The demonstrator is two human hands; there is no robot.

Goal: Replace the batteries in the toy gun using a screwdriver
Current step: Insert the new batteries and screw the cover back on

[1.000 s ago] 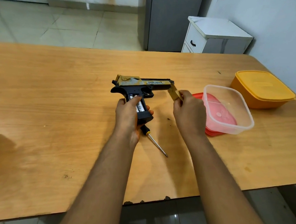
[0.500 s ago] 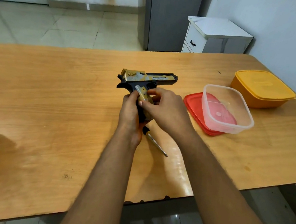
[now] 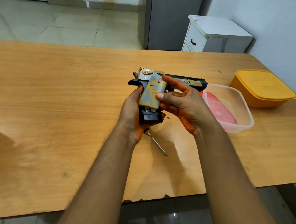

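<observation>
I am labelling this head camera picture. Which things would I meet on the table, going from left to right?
Toy gun held in both hands → clear container → yellow lidded box.

A wooden table [image 3: 54,102] is filling most of the view. At three o'clock a clear tub [image 3: 241,110] is sitting partly on a red lid [image 3: 221,113], with an orange lidded box [image 3: 263,88] lying just beyond. At one o'clock a white drawer cabinet [image 3: 216,35] is standing beside a grey fridge [image 3: 172,18].
</observation>
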